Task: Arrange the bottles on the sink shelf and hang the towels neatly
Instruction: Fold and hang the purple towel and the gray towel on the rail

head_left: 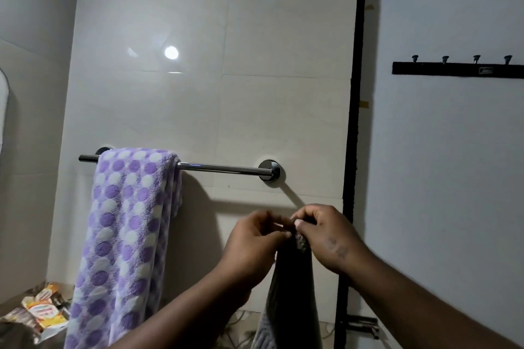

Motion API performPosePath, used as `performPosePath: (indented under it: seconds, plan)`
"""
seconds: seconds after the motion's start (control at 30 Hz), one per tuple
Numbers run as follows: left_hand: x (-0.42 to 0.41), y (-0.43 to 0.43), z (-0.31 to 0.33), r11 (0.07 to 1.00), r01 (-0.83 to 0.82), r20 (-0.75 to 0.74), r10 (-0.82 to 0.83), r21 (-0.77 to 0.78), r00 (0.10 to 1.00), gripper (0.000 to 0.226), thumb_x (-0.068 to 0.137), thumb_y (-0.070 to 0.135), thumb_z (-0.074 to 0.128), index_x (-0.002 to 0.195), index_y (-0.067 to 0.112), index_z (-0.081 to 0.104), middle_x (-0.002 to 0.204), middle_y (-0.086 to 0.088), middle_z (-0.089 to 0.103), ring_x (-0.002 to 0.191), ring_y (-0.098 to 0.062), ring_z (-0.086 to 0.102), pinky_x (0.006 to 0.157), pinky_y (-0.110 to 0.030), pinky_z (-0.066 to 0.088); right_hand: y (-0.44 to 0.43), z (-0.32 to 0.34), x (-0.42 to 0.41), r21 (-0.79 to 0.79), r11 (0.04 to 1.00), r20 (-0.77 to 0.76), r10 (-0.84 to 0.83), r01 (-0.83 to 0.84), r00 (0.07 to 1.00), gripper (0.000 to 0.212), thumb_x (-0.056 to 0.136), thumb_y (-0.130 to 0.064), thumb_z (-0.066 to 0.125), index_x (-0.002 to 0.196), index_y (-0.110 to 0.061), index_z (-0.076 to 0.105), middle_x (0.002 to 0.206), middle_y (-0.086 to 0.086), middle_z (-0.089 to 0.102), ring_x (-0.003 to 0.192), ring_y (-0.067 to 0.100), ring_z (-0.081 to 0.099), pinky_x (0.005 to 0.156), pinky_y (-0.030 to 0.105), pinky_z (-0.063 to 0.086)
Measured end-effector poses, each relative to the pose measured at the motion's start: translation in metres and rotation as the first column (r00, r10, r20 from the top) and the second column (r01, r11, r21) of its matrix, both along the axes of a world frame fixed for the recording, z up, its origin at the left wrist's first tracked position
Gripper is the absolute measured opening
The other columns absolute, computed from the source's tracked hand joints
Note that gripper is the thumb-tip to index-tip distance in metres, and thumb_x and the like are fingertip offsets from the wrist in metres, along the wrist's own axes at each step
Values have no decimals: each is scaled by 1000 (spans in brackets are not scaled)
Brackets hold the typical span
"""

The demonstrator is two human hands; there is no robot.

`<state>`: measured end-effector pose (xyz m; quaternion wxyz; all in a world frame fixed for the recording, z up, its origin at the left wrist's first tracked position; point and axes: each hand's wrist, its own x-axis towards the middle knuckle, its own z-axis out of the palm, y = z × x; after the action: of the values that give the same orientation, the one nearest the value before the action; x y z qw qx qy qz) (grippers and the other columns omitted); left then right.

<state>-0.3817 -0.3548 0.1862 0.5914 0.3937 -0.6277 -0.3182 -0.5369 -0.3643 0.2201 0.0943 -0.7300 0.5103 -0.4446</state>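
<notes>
A purple towel with white and violet dots (pixel 124 235) hangs folded over the left half of a chrome towel bar (pixel 221 168) on the tiled wall. Below the bar's right end, my left hand (pixel 252 244) and my right hand (pixel 326 235) pinch the top edge of a dark grey towel (pixel 292 292). The grey towel hangs straight down between my forearms, below the bar and not touching it. No bottles are in view.
A black door frame (pixel 353 122) runs down to the right of the bar. A black hook rail with several metal pegs (pixel 459 68) is fixed to the white door. Crumpled wrappers and packets (pixel 42 309) lie at the lower left. A mirror edge (pixel 3 110) shows at far left.
</notes>
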Motion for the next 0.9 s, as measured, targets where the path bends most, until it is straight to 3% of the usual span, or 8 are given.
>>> performPosePath:
  seconds: [0.07, 0.13, 0.2, 0.27, 0.4, 0.63, 0.73, 0.9]
  plan:
    - [5, -9, 2, 974, -159, 114, 179, -164, 977, 20, 83, 31, 78, 100, 33, 68, 91, 8, 72, 78, -10, 67, 66, -30, 55, 0, 9, 2, 47, 998, 53, 38, -40, 998, 20, 97, -23, 52, 88, -22, 70, 88, -3, 74, 86, 15, 69, 83, 37, 57]
    - [6, -14, 7, 989, 15, 83, -2, -150, 997, 20, 89, 24, 77, 103, 24, 62, 97, -1, 74, 87, -17, 71, 78, -37, 58, 2, 18, 4, 79, 993, 26, 91, -93, 995, 24, 101, -27, 46, 92, -24, 68, 95, -1, 72, 92, 15, 67, 85, 38, 55]
    - [5, -17, 10, 980, 161, -31, -166, -116, 986, 20, 92, 17, 75, 101, 15, 57, 94, -11, 75, 83, -21, 71, 73, -36, 56, 3, 25, 6, 91, 988, -43, 126, -122, 991, 23, 103, -29, 44, 95, -23, 64, 99, 2, 71, 96, 19, 67, 89, 41, 54]
    - [4, -19, 10, 975, 166, -82, -179, -150, 980, 27, 86, 28, 77, 98, 19, 55, 92, -11, 75, 78, -21, 69, 68, -37, 55, 3, 32, 9, 57, 994, -109, 97, -91, 989, 22, 104, -30, 42, 99, -20, 62, 101, 5, 70, 97, 23, 65, 90, 42, 52]
    - [4, -20, 1, 931, -110, 137, 166, -349, 977, 20, 88, 31, 69, 96, 33, 51, 92, 12, 68, 71, -9, 64, 63, -41, 57, 3, 42, 12, -32, 999, -145, 25, -30, 989, 25, 105, -29, 39, 107, -16, 61, 104, 8, 68, 98, 26, 63, 87, 37, 49]
    - [3, -15, -13, 873, -79, 81, 134, -481, 988, 21, 92, 24, 66, 108, 29, 51, 100, 10, 64, 68, -25, 62, 57, -49, 51, 2, 47, 7, -108, 994, -197, -38, 16, 980, 27, 106, -29, 38, 110, -14, 60, 97, 5, 63, 92, 23, 59, 76, 31, 42]
    - [5, -14, -26, 890, 14, 105, 38, -456, 994, 18, 95, 16, 66, 103, 27, 54, 96, 8, 65, 70, -9, 62, 58, -37, 51, -1, 51, 3, -111, 993, -165, -44, 26, 985, 25, 106, -28, 38, 106, -15, 60, 88, -2, 55, 85, 18, 53, 73, 28, 37]
    - [9, -10, -37, 929, 67, -36, -87, -364, 996, 25, 90, 30, 73, 102, 22, 52, 89, -4, 67, 75, -15, 61, 61, -32, 51, -2, 55, -1, -96, 995, -81, -19, 11, 997, 24, 105, -28, 39, 99, -16, 60, 79, -3, 53, 79, 19, 52, 72, 30, 39]
